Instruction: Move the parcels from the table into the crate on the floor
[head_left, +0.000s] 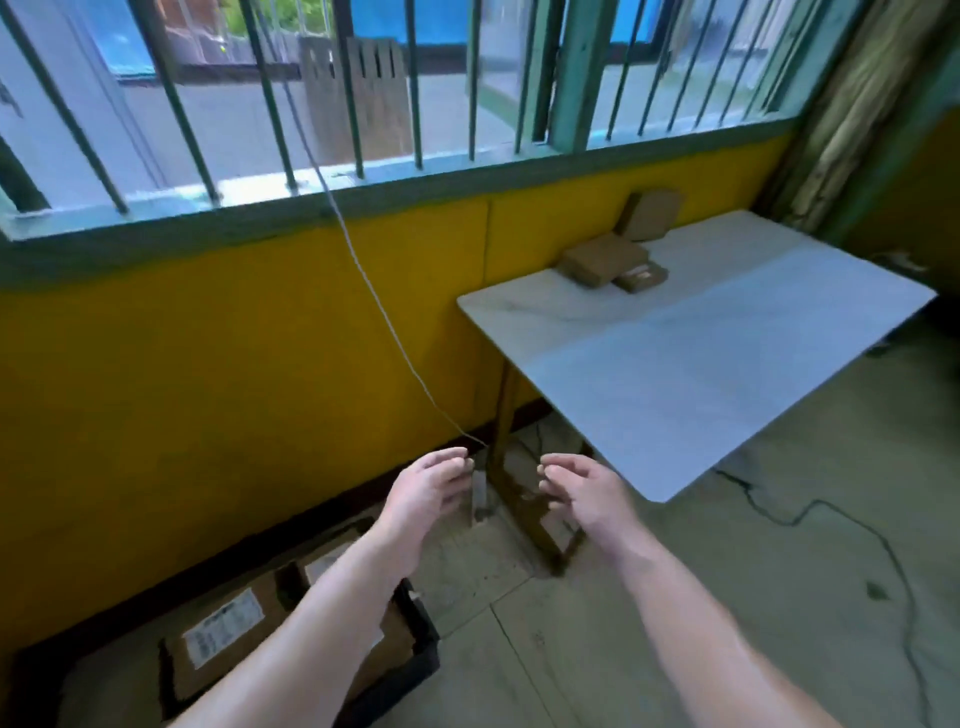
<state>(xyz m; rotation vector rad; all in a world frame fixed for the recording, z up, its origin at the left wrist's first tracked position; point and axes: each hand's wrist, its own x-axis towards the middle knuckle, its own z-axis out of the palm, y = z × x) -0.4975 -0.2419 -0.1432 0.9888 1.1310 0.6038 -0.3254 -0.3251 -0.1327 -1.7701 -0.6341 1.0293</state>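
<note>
Two or more flat brown cardboard parcels with white labels (223, 629) lie in the black plastic crate (423, 654) at the lower left of the frame, on the floor against the yellow wall, which tells me part of the job is done. My left forearm crosses over that crate, and my left hand (426, 499) hangs empty at lower centre, fingers loosely curled around nothing. A thin white cord (363, 270) drops from the barred window down to a spot just beside those fingertips; whether it brushes them I cannot tell. My right hand (587, 499) is level with the left, also empty and relaxed, thumb and fingers slack. I judge both are held out like this because I am between the crate and the next pick-up. Further right stands the white marble-patterned table (701, 374). On its far edge three small brown cardboard boxes wait: a low box (602, 262), a flatter labelled packet (641, 278) touching it, and one box (649, 215) propped upright against the wall. They are well apart from my hands, so reaching them will need a step towards the table.
</note>
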